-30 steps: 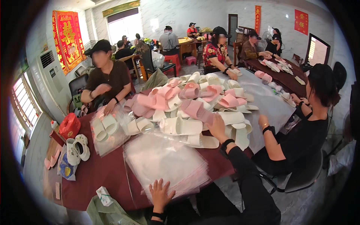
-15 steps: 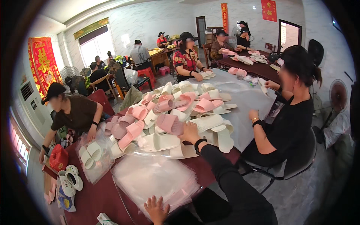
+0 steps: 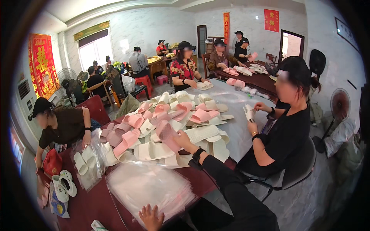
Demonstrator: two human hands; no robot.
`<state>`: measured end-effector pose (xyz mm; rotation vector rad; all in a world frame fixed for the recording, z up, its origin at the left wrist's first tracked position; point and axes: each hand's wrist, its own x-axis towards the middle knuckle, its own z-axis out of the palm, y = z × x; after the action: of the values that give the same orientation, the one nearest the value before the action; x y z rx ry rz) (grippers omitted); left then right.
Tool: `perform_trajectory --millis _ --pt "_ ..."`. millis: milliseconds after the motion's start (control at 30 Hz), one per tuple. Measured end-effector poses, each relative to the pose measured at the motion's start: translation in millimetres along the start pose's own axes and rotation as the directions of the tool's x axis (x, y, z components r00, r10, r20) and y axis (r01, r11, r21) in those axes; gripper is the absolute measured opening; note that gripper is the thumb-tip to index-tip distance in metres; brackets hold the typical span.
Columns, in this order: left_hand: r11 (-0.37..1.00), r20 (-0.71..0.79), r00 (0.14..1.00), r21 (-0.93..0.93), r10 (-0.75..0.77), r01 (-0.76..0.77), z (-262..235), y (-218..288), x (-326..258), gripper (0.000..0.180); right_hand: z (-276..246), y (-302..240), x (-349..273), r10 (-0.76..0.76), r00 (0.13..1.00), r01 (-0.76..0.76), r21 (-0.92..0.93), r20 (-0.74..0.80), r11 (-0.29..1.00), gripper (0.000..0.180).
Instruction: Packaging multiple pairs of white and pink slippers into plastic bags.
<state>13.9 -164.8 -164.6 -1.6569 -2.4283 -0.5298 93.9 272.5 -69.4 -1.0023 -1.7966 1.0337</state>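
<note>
My right hand [image 3: 185,141] grips a dusty-pink slide slipper [image 3: 166,131] at the front of a big heap. The slipper is tilted up, its sole end low beside my fingers. Around it lie many cream slippers [image 3: 154,151] and lighter pink slippers [image 3: 128,141]. At the near table edge my left hand [image 3: 151,218] rests with fingers spread on the lower edge of a stack of clear plastic bags [image 3: 150,188]. It holds nothing.
Left of the stack, a clear bag with two cream slippers [image 3: 85,161] lies near a co-worker [image 3: 63,129]. White clogs [image 3: 63,184] sit at the table's left edge. A co-worker on the right [image 3: 285,134] handles a white slipper [image 3: 249,112]. Another co-worker [image 3: 185,69] stands across the table.
My right hand has drawn the pink slipper slightly down and turned it more upright. My left hand stays on the bags. The co-worker on the right now holds the white slipper between both hands.
</note>
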Motion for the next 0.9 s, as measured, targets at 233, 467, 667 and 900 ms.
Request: perform_trajectory --millis 233,467,667,900 --pt "1.0 -0.028 1.0 -0.021 0.007 -0.007 5 -5 -3 0.052 -30 -97 -41 -0.029 1.0 0.024 0.448 0.005 0.894 0.028" --pt "0.994 -0.037 0.998 -0.099 -0.053 0.049 8 -2 0 0.046 -64 -137 -104 -0.048 0.996 -0.003 0.534 0.081 0.846 0.031" --pt "0.993 -0.029 0.998 -0.106 -0.058 0.055 6 -4 -3 0.046 -84 -122 -139 -0.013 0.984 -0.104 0.623 0.18 0.775 0.031" --pt "0.994 -0.05 0.998 -0.105 -0.038 0.033 8 -3 0 0.044 -60 -101 -172 -0.081 0.982 -0.023 0.54 0.169 0.841 0.029"
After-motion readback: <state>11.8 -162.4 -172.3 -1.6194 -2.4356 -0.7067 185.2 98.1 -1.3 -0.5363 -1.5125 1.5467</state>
